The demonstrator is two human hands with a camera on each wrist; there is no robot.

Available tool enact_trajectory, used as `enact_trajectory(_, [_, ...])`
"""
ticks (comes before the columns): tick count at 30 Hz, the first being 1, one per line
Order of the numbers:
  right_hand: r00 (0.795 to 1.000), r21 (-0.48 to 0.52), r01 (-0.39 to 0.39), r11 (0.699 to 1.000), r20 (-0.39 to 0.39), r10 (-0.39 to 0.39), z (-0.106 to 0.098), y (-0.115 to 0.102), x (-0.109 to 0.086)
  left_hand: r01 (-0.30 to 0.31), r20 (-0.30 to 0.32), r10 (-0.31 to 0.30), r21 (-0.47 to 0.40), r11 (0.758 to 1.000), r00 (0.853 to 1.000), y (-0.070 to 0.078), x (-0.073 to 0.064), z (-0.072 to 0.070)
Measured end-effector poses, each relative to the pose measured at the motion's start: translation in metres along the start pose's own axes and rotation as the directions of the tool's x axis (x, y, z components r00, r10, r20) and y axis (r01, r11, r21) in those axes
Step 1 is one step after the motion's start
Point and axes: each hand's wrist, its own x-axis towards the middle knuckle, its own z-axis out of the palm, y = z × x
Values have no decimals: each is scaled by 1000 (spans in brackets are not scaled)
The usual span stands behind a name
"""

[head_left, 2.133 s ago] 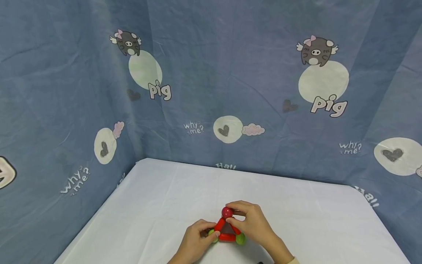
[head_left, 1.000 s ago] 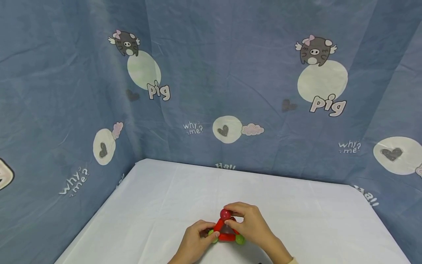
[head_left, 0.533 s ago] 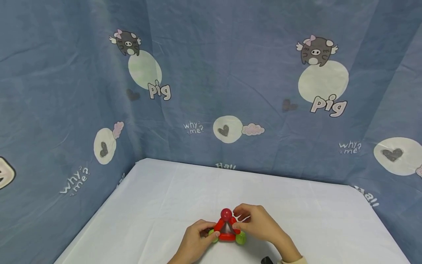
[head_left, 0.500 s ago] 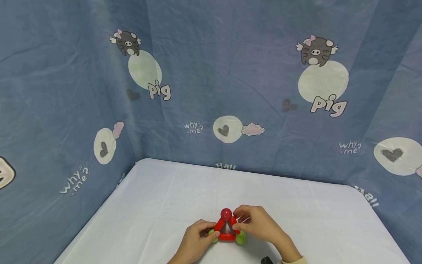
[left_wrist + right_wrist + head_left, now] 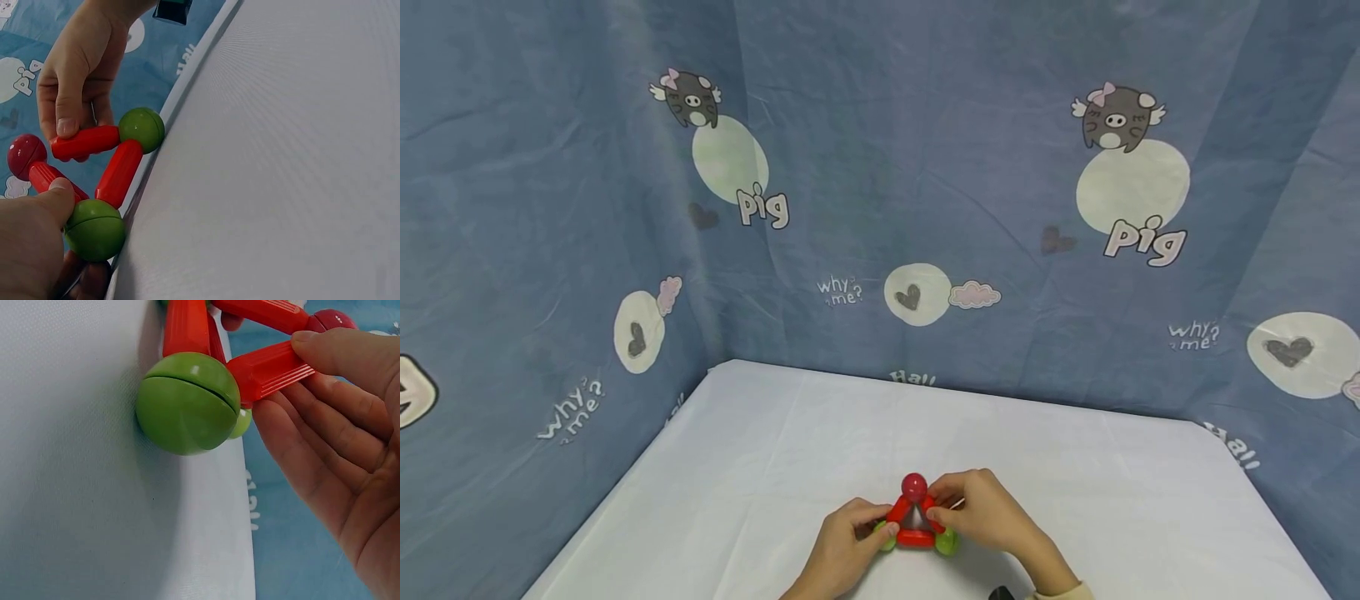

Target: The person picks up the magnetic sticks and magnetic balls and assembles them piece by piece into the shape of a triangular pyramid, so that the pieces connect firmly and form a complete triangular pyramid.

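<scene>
A triangular frame of red toy construction rods and balls stands on the white table, one red rod (image 5: 916, 539) along its front. A green ball (image 5: 95, 230) is at its left corner, another green ball (image 5: 187, 403) at its right corner, and a red ball (image 5: 914, 487) tops it. My left hand (image 5: 844, 540) grips the left corner, its thumb on the left red rod (image 5: 50, 177) beside the green ball. Between thumb and fingers, my right hand (image 5: 987, 510) pinches the right red rod (image 5: 272, 369). Behind the near right ball, part of a further green ball (image 5: 240, 424) shows.
White cloth covers the table (image 5: 760, 467), and a blue printed curtain (image 5: 880, 183) hangs behind and to the left. A small black object (image 5: 1001, 593) shows at the bottom edge, beside the right sleeve (image 5: 1063, 592).
My right hand has let go of the red ball and moved down to the right red rod. The red ball stays on top. My left hand keeps its grip at the left corner.
</scene>
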Motion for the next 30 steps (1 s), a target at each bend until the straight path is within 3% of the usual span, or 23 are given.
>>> enact_trajectory(10, [1000,-3,5,1000,-11,-5,2,0,-1,10,29,-11,41,999,1000,-2,2,0])
enact_trajectory(30, [1000,-16,17,1000,-15,-17,2,-2,-1,-42,17,41,51,998,999,2,-1,-1])
